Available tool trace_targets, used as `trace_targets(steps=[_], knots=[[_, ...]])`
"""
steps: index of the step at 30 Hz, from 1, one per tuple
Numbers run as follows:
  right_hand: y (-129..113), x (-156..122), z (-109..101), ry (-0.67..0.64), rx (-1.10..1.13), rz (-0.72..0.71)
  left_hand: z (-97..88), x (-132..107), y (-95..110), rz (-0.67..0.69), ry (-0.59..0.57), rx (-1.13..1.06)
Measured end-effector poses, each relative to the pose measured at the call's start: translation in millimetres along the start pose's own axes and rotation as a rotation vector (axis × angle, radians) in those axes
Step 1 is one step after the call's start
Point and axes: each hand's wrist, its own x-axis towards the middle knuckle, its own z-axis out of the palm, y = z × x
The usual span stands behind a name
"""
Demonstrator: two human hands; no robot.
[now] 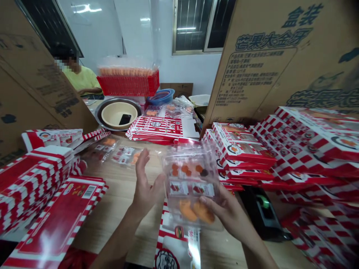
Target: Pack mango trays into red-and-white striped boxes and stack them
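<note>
My right hand [224,211] grips the lower right corner of a clear plastic blister tray [190,186], which is tilted up towards me. The tray holds small orange and dark sweets, orange pieces and printed red-and-white cards. My left hand [144,183] stands upright at the tray's left side, fingers apart, its thumb close to the plastic. Below the hands lies a flat red-and-white printed carton [176,243] on the wooden table [117,201]. Further trays [123,155] lie flat beyond my left hand.
Stacks of red-and-white striped boxes [280,157] rise on the right, others [36,179] on the left. A black tape dispenser [263,213] sits right. Large cardboard cartons [252,63] flank the view. Beyond stand a red crate [129,86], a basin with a phone [119,116], and a seated person [81,78].
</note>
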Motion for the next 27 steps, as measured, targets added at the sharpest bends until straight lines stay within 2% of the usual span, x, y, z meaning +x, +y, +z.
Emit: trace_targets(steps=[1,3,4,5,6,8,9,10,14,17,20,22,27], knots=[[-2,1,1,0.011,0.0,-0.02,0.0,2,6,-0.037,-0.081,-0.064],[-1,2,5,0.059,0.028,-0.058,1.8,4,13,-0.225,-0.379,-0.215],[1,3,6,0.115,0.043,-0.083,3.6,4,13,-0.319,-0.531,-0.263],[4,4,6,0.207,0.061,-0.117,5.6,2,9,-0.387,-0.626,-0.259],[6,4,6,0.34,0.086,-0.162,7.6,0,2,-0.427,-0.649,-0.205],[10,6,0,0.627,0.165,-0.266,10.2,-5,-17,-0.454,-0.525,-0.016],[11,8,-4,0.714,0.213,-0.301,10.5,-8,-29,-0.467,-0.451,0.076],[10,10,-8,0.748,0.256,-0.312,10.1,-11,-41,-0.491,-0.412,0.141],[9,15,-18,0.573,0.331,-0.176,6.1,-27,-78,-0.594,-0.508,0.176],[11,17,-14,0.563,0.407,-0.194,7.4,-34,-90,-0.636,-0.506,0.166],[11,20,-8,0.618,0.462,-0.334,8.3,-32,-90,-0.696,-0.541,0.099],[8,25,-5,0.603,0.467,-0.361,3.5,-28,-80,-0.727,-0.587,0.032],[0,41,4,0.517,0.545,-0.395,-19.4,-16,-29,-0.692,-0.694,-0.11]])
